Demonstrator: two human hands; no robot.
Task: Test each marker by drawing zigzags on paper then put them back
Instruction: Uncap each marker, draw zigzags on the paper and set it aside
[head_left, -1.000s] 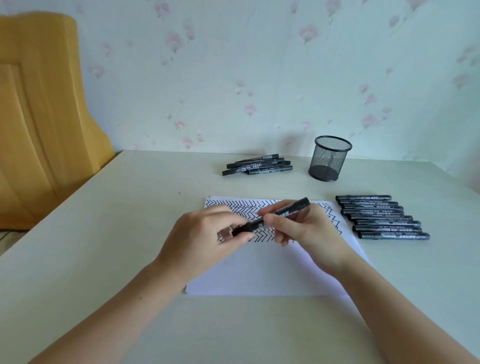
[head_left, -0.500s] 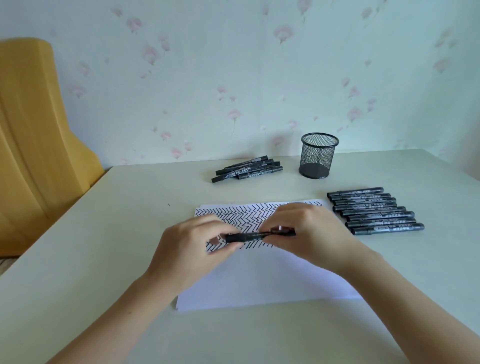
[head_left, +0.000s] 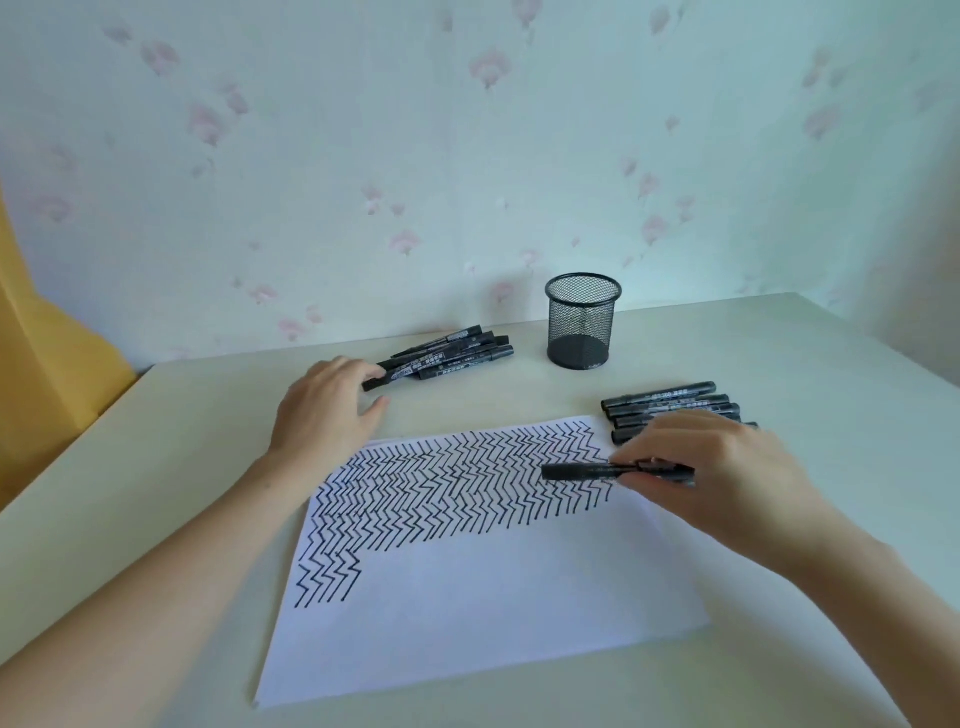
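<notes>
A white sheet of paper (head_left: 467, 597) lies on the table, its upper part filled with black zigzag rows. My right hand (head_left: 727, 483) pinches a capped black marker (head_left: 582, 471) that lies level above the paper's right edge. My left hand (head_left: 327, 410) reaches toward the far pile of black markers (head_left: 452, 353), its fingertips touching the near end of one. A row of black markers (head_left: 670, 402) lies at the right, partly hidden behind my right hand.
An empty black mesh pen cup (head_left: 582, 322) stands at the back near the wall. The cream table (head_left: 156, 467) runs out to the left, where a yellow wooden piece (head_left: 41, 374) stands beside it.
My left hand let go of the marker and moved up to the far pile. My right hand carried the capped marker to the right. The view tilted down and shifted.
</notes>
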